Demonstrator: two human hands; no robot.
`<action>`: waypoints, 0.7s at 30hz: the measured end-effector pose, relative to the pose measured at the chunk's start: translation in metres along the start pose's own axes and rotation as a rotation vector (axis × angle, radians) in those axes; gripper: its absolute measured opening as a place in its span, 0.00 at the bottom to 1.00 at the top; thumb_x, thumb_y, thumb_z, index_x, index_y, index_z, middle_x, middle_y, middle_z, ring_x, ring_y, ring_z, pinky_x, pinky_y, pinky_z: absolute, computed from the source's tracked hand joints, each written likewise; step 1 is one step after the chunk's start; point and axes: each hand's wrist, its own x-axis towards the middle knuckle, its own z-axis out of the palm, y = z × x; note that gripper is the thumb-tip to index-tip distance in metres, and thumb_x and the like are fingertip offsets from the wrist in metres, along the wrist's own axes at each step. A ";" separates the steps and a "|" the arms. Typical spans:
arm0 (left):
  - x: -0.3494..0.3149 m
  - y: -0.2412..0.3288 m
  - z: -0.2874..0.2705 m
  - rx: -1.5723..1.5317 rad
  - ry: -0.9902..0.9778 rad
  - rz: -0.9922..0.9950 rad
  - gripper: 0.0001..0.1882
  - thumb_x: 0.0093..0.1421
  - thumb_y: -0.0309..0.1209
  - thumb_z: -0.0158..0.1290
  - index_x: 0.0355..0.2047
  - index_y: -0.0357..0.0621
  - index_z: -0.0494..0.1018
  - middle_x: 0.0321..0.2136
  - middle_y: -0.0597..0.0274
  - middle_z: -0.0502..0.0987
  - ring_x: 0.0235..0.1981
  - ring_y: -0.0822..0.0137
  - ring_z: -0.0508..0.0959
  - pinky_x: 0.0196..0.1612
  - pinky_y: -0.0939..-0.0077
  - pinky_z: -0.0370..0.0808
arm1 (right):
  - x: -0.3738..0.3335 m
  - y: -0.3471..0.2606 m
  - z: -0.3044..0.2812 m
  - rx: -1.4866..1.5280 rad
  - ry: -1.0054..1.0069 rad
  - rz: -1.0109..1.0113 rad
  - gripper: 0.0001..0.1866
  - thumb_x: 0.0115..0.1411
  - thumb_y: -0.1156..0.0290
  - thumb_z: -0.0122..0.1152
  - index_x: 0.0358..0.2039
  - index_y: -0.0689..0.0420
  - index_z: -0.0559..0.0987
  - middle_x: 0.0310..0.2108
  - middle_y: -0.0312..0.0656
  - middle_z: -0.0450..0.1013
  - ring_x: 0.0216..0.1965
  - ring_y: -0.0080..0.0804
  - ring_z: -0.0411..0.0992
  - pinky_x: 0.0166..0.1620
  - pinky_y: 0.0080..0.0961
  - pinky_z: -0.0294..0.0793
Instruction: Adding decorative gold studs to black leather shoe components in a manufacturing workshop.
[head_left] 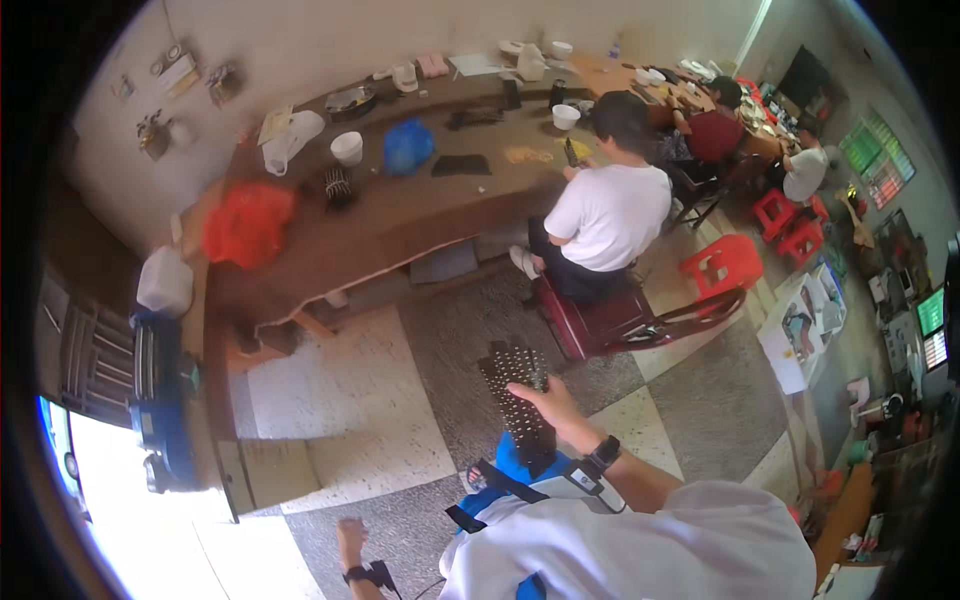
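Observation:
My right hand (548, 408) is closed on a dark sheet-like piece (512, 378) covered in rows of small pale studs, its thumb pressed across the top. The piece hangs above the floor in front of me, with its lower part reaching down over something blue (510, 458) near my waist. What the studded piece is made of cannot be made out. My left hand (350, 540) hangs low at the left over the floor, apart from anything; its fingers are blurred and mostly hidden.
A long brown table (330, 235) runs along the wall, bearing a red bag (248, 222), a blue bag (408, 146) and a white bowl (346, 149). A seated person (612, 205) works there on a dark red chair (600, 320). Red stools (722, 266) stand further right.

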 end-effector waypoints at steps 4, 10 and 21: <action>0.072 0.141 0.031 0.248 0.057 0.232 0.16 0.61 0.36 0.54 0.41 0.36 0.68 0.27 0.56 0.76 0.24 0.66 0.79 0.24 0.74 0.74 | 0.064 -0.005 0.000 0.029 0.056 0.083 0.17 0.54 0.68 0.68 0.42 0.63 0.78 0.34 0.40 0.77 0.30 0.25 0.76 0.31 0.23 0.76; 0.124 0.153 0.070 0.272 -0.053 0.091 0.11 0.63 0.34 0.48 0.39 0.39 0.67 0.26 0.56 0.76 0.22 0.64 0.79 0.19 0.75 0.73 | 0.179 -0.050 0.019 0.202 0.015 0.272 0.17 0.55 0.65 0.68 0.40 0.63 0.78 0.32 0.41 0.78 0.26 0.28 0.77 0.30 0.25 0.77; 0.138 0.230 0.126 0.665 -0.292 -0.371 0.19 0.62 0.36 0.52 0.46 0.32 0.68 0.31 0.50 0.79 0.26 0.60 0.82 0.27 0.70 0.78 | 0.381 -0.138 0.062 0.233 -0.082 0.145 0.19 0.54 0.64 0.69 0.42 0.60 0.77 0.35 0.36 0.76 0.32 0.23 0.75 0.34 0.23 0.76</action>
